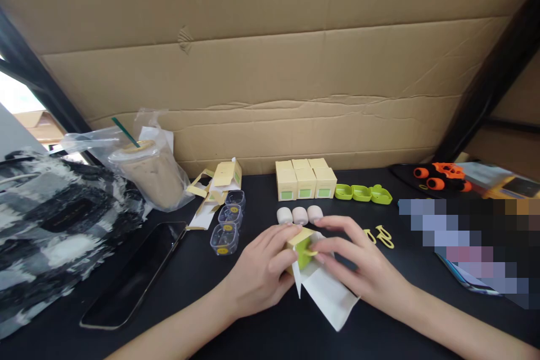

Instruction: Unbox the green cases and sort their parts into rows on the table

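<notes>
Both my hands are on a small green-and-yellow box [302, 246], center of the black table [261, 332], just below the middle of my view. My L hand [262, 270] wraps it from the 9 o'clock side, fingers curled round the box, thumb on the near face. My R hand [358, 267] comes in from 3 o'clock, fingertips pinching the box's right edge; both grips closed on it. A white folded paper sheet [327, 292] sticks out under the box toward 5 o'clock, partly beneath my R palm; can't tell if it's attached to the box or just lying under it.

Just past the box at 12 o'clock: three pale pinkish cylinders [299, 215] in a row, touching each other. Further at 12, against the cardboard wall [270, 67], a block of closed cream boxes w/ green labels [305, 180]. Right beside those, at 1 o'clock, three green trays [363, 193] in a line. At 2 o'clock, near my R hand, yellow loop pieces [379, 236].

At 10 o'clock, three clear plastic cases [230, 222] in a slanted row, w/ opened box flats [219, 183] behind them. Farther at 10, an iced drink in a plastic bag [147, 171]. At 8 o'clock, a dark phone [135, 275] lying flat, next to a black-and-white patterned bag [54, 230]. Far at 2 o'clock, orange-and-black items [441, 176].
</notes>
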{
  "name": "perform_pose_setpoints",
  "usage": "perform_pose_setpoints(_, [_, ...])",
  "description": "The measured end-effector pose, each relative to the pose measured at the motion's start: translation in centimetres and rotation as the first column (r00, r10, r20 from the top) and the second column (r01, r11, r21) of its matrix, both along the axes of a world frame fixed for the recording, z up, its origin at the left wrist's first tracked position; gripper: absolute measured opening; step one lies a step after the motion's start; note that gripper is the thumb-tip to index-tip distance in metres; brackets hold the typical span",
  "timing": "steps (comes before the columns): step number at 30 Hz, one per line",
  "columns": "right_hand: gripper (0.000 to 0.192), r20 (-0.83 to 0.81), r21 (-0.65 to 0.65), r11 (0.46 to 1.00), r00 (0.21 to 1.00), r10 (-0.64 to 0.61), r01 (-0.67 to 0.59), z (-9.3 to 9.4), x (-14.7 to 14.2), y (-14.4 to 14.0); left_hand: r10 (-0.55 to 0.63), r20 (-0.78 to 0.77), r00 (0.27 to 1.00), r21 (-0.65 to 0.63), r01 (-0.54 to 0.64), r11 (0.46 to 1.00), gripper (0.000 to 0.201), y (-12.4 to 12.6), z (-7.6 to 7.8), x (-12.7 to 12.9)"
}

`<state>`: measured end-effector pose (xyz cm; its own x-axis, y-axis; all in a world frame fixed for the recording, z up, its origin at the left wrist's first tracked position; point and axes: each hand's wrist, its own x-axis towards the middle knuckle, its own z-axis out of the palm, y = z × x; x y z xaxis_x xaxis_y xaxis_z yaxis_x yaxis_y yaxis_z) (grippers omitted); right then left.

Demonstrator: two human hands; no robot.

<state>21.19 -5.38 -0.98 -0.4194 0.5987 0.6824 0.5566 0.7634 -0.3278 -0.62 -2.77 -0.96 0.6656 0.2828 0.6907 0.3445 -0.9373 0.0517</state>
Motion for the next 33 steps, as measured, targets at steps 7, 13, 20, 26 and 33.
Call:
perform_pose_setpoints(7, [0.008, -0.498, -0.283, 0.951, 0.866, -0.037, -0.123, 0.3, 0.6, 0.6, 0.048, 0.090, 0.995, -0.022, -0.047, 0.999, 0.051, 1.1, -0.1, -0.4])
perform_pose_setpoints(13, [0.014, -0.487, -0.288, 0.949, 0.834, -0.258, 0.126, 1.9, 2.6, 2.0, 0.163, 0.391, 0.906, -0.296, -0.044, 0.954, 0.054, 0.6, -0.6, -0.3])
perform_pose_setpoints(20, [0.015, -0.016, -0.333, 0.941, 0.997, -0.077, 0.067, 0.7, 1.2, 1.1, 0.526, 0.549, 0.649, -0.836, 0.421, 0.353, 0.058, -0.5, 0.4, 1.1])
perform_pose_setpoints(26, [0.015, 0.192, -0.237, 0.967, 0.980, -0.044, 0.090, 0.6, 0.7, 0.8, 0.576, 0.539, 0.615, -0.749, 0.662, -0.006, 0.044, -0.7, 1.8, 0.8])
perform_pose_setpoints(33, [0.016, 0.299, -0.210, 0.973, 0.954, -0.030, 0.096, 0.7, 0.9, 1.0, 0.491, 0.619, 0.613, -0.700, 0.714, -0.009, 0.028, -0.2, 1.6, 0.0])
